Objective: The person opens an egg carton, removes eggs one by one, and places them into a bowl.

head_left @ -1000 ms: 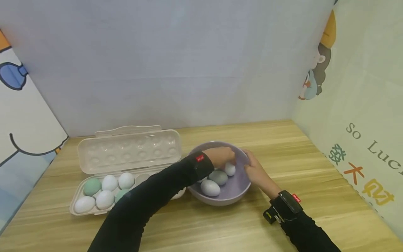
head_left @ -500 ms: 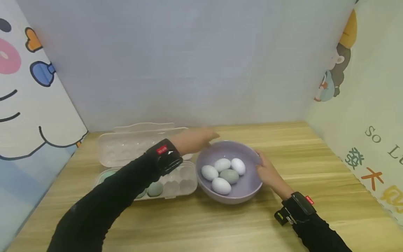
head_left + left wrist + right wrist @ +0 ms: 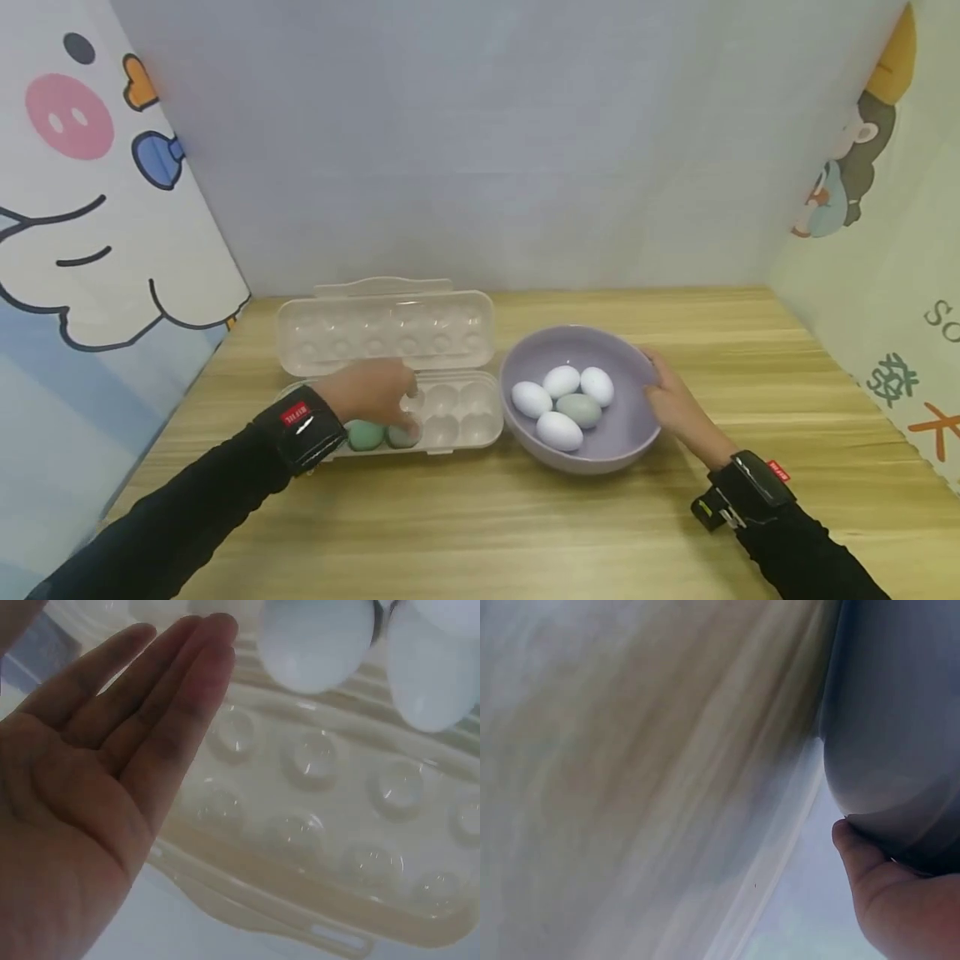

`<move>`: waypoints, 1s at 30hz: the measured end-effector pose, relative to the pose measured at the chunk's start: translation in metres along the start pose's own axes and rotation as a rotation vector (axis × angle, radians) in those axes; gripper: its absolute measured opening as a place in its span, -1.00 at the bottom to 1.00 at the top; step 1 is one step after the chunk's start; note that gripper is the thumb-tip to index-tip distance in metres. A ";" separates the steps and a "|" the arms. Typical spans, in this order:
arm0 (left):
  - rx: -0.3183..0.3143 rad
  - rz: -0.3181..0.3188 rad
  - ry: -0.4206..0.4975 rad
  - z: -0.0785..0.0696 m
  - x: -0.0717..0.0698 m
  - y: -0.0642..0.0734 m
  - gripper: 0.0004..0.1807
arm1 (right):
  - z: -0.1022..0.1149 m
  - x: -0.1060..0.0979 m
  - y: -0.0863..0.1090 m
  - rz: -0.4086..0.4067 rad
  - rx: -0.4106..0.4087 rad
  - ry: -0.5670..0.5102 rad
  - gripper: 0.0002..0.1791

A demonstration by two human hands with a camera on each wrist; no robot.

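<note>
My left hand (image 3: 372, 392) is over the egg carton (image 3: 463, 442), near a grey-green egg (image 3: 403, 436) in its front row. In the left wrist view its fingers (image 3: 161, 712) are extended and the palm holds nothing. A green egg (image 3: 366, 435) sits beside the grey-green one; the hand and cuff hide the carton's left part. My right hand (image 3: 678, 408) grips the right rim of the purple bowl (image 3: 633, 421). Inside the bowl lie several white eggs (image 3: 559, 432) around one grey-green egg (image 3: 578, 410).
The carton's lid (image 3: 386, 332) stands open behind its tray. Right of my left hand, several egg cups (image 3: 442, 415) hold no egg. White eggs (image 3: 315, 645) show at the top of the left wrist view. A wooden tabletop (image 3: 465, 525) lies beneath, with printed cloths on both sides.
My left hand has left the bowl and moved left to the carton; the eggs remain in the bowl. My right hand keeps its grip on the rim. The head view has turned left.
</note>
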State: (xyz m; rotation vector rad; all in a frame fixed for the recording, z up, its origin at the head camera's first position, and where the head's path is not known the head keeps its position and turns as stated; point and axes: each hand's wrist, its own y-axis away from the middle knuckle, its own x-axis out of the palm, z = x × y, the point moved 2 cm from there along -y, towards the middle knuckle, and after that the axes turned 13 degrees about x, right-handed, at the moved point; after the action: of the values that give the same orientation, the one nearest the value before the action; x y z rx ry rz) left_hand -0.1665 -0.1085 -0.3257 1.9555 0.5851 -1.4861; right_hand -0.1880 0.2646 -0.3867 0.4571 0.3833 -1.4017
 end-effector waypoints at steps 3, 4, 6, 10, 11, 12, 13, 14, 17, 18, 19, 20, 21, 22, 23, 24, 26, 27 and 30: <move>-0.016 0.037 0.016 -0.001 0.011 -0.001 -0.71 | 0.000 -0.001 -0.001 -0.004 0.004 0.001 -0.37; -0.015 0.040 0.028 -0.001 0.014 -0.001 -0.72 | 0.000 -0.001 -0.001 -0.003 0.007 0.001 -0.37; -0.013 0.046 0.048 -0.001 0.017 -0.001 -0.70 | 0.000 -0.001 -0.001 -0.001 0.016 -0.005 -0.36; 0.005 0.048 0.076 -0.003 0.019 -0.001 -0.72 | 0.000 0.000 -0.001 -0.003 0.025 -0.011 -0.36; 0.007 0.053 0.080 -0.004 0.019 -0.001 -0.74 | 0.000 0.000 -0.001 -0.005 0.024 -0.009 -0.36; 0.011 0.055 0.081 -0.004 0.019 0.000 -0.75 | 0.000 0.000 -0.001 -0.008 0.020 -0.005 -0.37; 0.014 0.060 0.081 -0.005 0.019 0.000 -0.76 | -0.001 0.000 -0.001 -0.012 0.017 -0.002 -0.37; 0.018 0.062 0.084 -0.005 0.019 0.001 -0.77 | -0.001 0.000 -0.001 -0.012 0.016 -0.001 -0.37; 0.061 0.044 0.080 -0.005 0.013 0.000 -0.78 | -0.002 -0.001 0.000 -0.013 0.016 -0.002 -0.38; 0.082 0.030 0.079 -0.006 0.009 -0.001 -0.79 | -0.002 -0.002 0.000 -0.011 0.015 -0.006 -0.38; 0.109 0.012 0.077 -0.007 0.004 -0.003 -0.78 | -0.003 -0.002 0.000 -0.009 0.014 -0.011 -0.38; 0.137 -0.011 0.076 -0.008 -0.001 -0.005 -0.77 | -0.003 -0.002 -0.001 -0.005 0.012 -0.014 -0.38; 0.165 -0.037 0.068 -0.010 -0.008 -0.007 -0.76 | -0.003 -0.002 -0.001 -0.004 0.008 -0.017 -0.38; 0.186 -0.066 0.063 -0.012 -0.015 -0.011 -0.76 | -0.003 -0.002 -0.001 -0.003 0.003 -0.021 -0.38; 0.213 -0.089 0.059 -0.015 -0.023 -0.015 -0.77 | -0.003 -0.002 -0.002 -0.002 -0.002 -0.022 -0.38; 0.241 -0.111 0.062 -0.019 -0.029 -0.020 -0.78 | -0.002 -0.002 -0.002 -0.001 -0.004 -0.026 -0.38; 0.285 -0.152 0.060 -0.029 -0.041 -0.032 -0.81 | -0.002 -0.002 -0.002 -0.001 -0.002 -0.034 -0.38; 0.309 -0.166 0.055 -0.034 -0.044 -0.039 -0.83 | -0.002 -0.002 -0.002 -0.003 0.001 -0.038 -0.37; 0.382 -0.200 0.057 -0.052 -0.049 -0.061 -0.84 | -0.004 0.000 -0.001 -0.002 0.014 -0.051 -0.37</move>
State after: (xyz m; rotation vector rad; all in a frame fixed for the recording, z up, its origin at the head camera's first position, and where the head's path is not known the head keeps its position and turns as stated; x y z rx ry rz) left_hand -0.1845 -0.0273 -0.2810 2.2898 0.5664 -1.7747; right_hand -0.1891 0.2661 -0.3899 0.4316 0.3327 -1.4164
